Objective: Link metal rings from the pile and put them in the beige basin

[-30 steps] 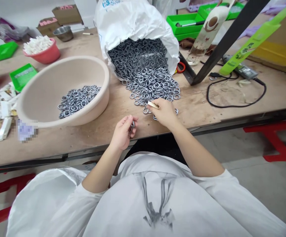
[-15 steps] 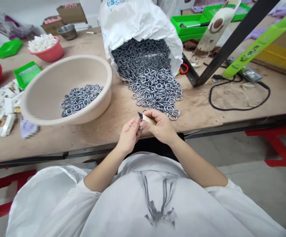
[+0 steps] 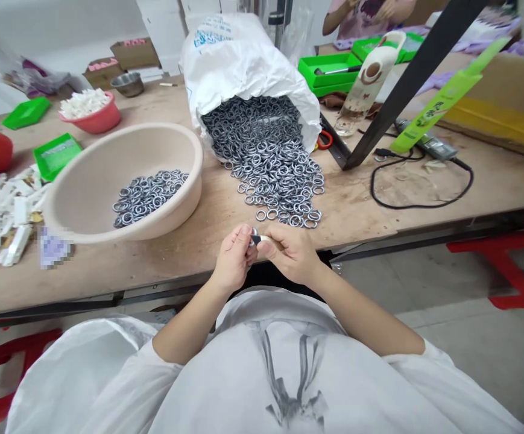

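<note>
My left hand is closed on a grey metal ring, pinched between thumb and fingers. In my right hand is a pale-handled tool with a black pointed tip; its exact kind is hard to make out. The black tip meets the ring, and both hands are close together at the table's front edge. Just beyond them, a pile of metal rings spills from a white sack lying on its side. To the left, a large beige basin holds more such rings.
White pieces lie heaped on the wooden table at left, near a green tray and a pink bowl. At right stand a black metal bar, a bottle and a looped cable. Another person is behind.
The black tip has swung from pointing up-left to lying against the ring, which now shows more above my left fingers. The view has tilted up slightly.
</note>
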Demonstrator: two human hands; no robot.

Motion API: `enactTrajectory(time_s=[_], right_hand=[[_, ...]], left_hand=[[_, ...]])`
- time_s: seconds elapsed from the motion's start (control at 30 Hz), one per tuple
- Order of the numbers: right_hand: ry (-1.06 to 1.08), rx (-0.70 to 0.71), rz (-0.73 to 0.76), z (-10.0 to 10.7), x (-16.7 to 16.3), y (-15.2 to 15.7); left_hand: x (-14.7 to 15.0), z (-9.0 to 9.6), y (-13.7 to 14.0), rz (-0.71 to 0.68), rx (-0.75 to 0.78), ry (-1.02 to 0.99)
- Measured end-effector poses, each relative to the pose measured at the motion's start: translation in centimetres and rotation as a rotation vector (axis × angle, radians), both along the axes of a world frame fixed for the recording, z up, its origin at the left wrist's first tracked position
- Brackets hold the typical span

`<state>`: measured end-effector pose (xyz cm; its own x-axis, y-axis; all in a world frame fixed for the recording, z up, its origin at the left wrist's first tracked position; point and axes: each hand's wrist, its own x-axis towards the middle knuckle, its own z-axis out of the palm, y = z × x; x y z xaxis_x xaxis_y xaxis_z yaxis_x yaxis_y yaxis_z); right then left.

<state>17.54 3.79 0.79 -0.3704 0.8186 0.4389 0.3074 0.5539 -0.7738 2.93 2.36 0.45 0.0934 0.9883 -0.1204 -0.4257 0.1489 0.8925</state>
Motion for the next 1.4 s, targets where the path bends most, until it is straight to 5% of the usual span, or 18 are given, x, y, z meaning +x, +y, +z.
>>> enactTrajectory(time_s=[0.17,0.37,0.57,0.73,0.83,1.1,1.4], right_hand=[[-0.022,0.058,-0.012,0.0,-0.2,-0.3],[-0.015,-0.028,0.029,-0.5,-0.2,-0.1],[0.087,-0.232,-0.278,-1.8,0.2,1.9],[0.346,-0.245,0.059,-0.9,-1.4,0.2],[0.378,-0.36,0.079,-0.9,-2.1,0.4],[-0.717,-0.097,-0.358,-1.1,-1.2,4.1],[-0.929,-0.033,-0.38,-1.3,-2.6,5.7]], left_hand=[[0.1,0.2,-0.1,0.009,-0.029,-0.02],[-0.3,0.0,-0.1,-0.035,-0.023,-0.018],[-0.8,0.0,-0.7,-0.214,0.055,-0.028],[-0.9,-0.7,-0.6,-0.106,0.022,-0.038],[-1.0,-1.1,-0.9,-0.163,0.068,-0.013],[-3.3,-0.7,-0.6,-0.08,0.019,-0.016],[-4.5,-0.8,0.1,0.043,-0.19,-0.098]])
